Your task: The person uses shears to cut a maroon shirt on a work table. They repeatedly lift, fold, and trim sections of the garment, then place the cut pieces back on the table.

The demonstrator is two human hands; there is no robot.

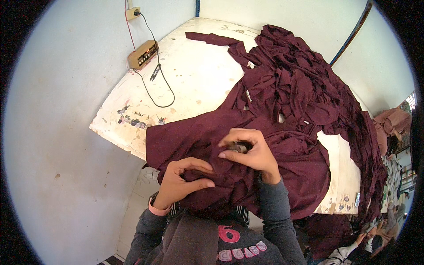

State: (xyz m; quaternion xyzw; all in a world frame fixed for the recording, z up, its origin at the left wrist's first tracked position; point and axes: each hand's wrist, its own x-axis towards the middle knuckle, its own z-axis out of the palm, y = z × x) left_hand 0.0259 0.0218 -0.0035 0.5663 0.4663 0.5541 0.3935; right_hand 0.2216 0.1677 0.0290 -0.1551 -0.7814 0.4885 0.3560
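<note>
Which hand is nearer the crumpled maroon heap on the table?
Right. The right hand is on the near side of the heap, over the spread cloth; the left hand is farther off, to the lower left.

Left forearm (151, 228) slants inward from the lower edge to the left wrist (164, 202); the left grip (176, 185) is curved, fingers arched above an extended thumb (201, 184), tips directed rightward. Right forearm (276, 210) runs forward, and the right grip (259, 151) sits slightly farther forward, fingers and thumb curled into a C, tips leftward. Visible fingertips stand apart from the thumbs; full closure of the partly hidden fingers could not be established.
</note>
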